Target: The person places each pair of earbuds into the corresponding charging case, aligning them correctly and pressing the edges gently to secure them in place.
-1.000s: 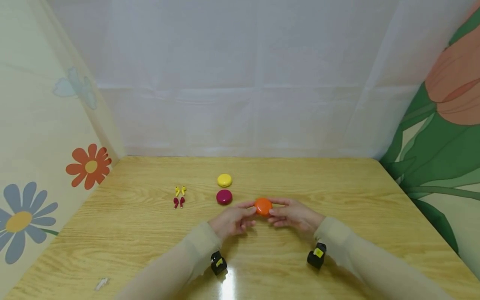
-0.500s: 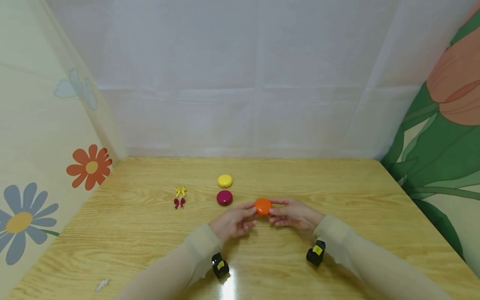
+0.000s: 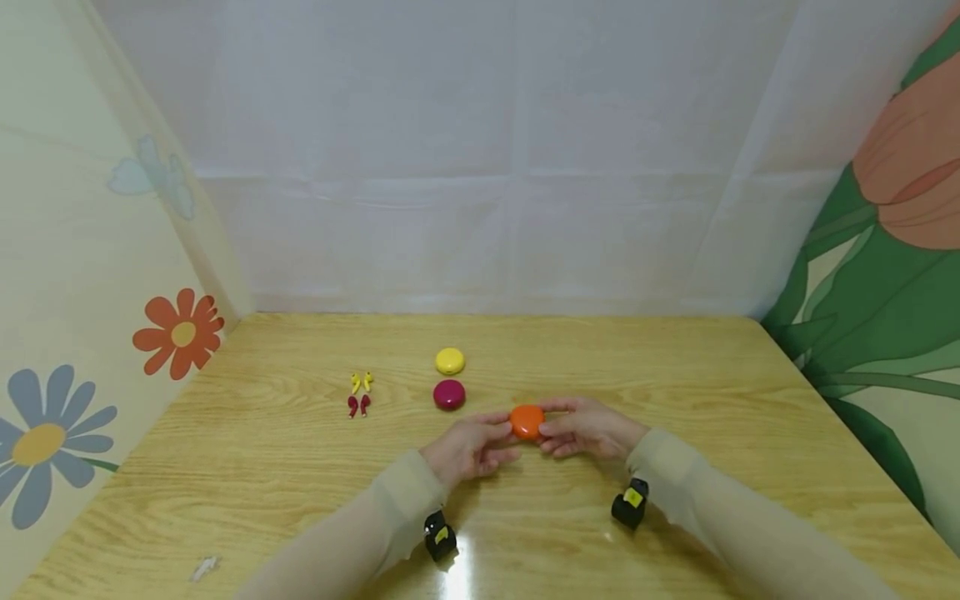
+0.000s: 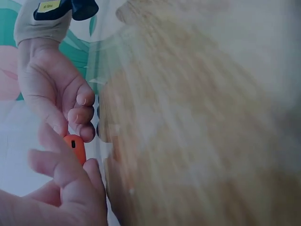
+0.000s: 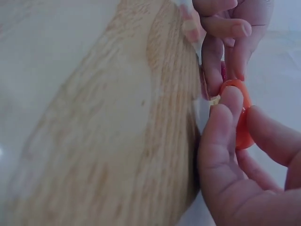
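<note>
Case (image 3: 527, 422) of glossy orange, held between my two hands near the middle of the table (image 3: 675, 358), sits a little closer to me than it did half a second ago. My left hand (image 3: 468, 446) has followed, its lower fingers now reaching slightly further beneath, while my right hand (image 3: 588, 429) has barely shifted. Both hands grip it: thumb and forefinger of each pinch one side, so the hold is shared, and the hands are parted only by what they hold. From the left wrist, a dark slot (image 4: 73, 144) shows on its edge, between my fingertips; from the right wrist, my thumb and fingers close around the near side. It looks to be just clear of the tabletop, though the contact beneath is hidden.

No gap shows along the edge, and I judge it closed. So small a shift, to my eye, is an adjustment of hold rather than a finished step; the work remains in both hands.

Beyond, a crimson case (image 3: 449, 395) lies in front of a yellow case (image 3: 450, 361), neither touched. Well to their left rest yellow earbuds (image 3: 367, 382) and, just nearer to me, crimson earbuds (image 3: 352, 405), both pairs exactly where they were.
</note>
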`<state>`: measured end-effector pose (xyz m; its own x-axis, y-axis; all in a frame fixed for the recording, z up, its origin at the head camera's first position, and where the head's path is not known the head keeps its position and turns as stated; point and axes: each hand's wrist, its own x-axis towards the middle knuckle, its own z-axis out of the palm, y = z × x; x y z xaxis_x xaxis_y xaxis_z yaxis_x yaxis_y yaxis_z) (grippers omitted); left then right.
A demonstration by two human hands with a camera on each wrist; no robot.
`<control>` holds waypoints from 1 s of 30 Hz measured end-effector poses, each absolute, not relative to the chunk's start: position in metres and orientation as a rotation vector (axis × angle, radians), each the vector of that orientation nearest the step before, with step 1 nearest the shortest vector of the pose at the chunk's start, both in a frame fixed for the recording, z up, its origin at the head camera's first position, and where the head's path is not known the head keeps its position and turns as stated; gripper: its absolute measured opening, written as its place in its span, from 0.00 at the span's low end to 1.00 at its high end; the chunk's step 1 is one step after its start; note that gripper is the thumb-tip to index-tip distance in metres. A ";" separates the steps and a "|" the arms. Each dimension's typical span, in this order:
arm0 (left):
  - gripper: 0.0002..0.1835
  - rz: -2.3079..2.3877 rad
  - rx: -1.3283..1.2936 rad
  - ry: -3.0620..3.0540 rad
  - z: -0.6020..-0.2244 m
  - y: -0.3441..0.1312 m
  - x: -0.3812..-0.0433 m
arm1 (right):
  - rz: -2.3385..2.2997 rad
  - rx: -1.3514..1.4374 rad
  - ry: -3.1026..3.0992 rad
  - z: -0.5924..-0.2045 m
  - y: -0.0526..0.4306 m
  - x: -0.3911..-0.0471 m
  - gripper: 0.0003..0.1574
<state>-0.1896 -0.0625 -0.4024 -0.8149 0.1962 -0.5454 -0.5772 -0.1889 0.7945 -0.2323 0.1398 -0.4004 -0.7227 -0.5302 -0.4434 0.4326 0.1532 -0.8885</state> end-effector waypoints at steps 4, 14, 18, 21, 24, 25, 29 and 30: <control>0.21 2.003 -0.424 1.597 -0.402 -0.065 -0.189 | -1.636 -0.085 1.706 -0.402 0.140 -0.234 0.36; 0.21 1.928 -0.426 1.656 -0.406 -0.069 -0.192 | -1.603 -0.092 1.724 -0.406 0.138 -0.236 0.32; 0.20 1.909 -0.432 1.674 -0.407 -0.069 -0.194 | -1.594 -0.086 1.741 -0.406 0.137 -0.235 0.32; 0.20 1.897 -0.448 1.689 -0.406 -0.069 -0.195 | -1.591 -0.083 1.752 -0.405 0.136 -0.234 0.32; 0.20 1.884 -0.450 1.722 -0.405 -0.068 -0.196 | -1.584 -0.074 1.767 -0.403 0.135 -0.233 0.33; 0.20 1.877 -0.442 1.736 -0.405 -0.068 -0.196 | -1.582 -0.066 1.773 -0.403 0.134 -0.233 0.33; 0.20 1.846 -0.402 1.789 -0.402 -0.067 -0.195 | -1.578 -0.039 1.792 -0.400 0.132 -0.232 0.33; 0.20 1.837 -0.392 1.799 -0.401 -0.067 -0.194 | -1.579 -0.033 1.794 -0.399 0.132 -0.232 0.33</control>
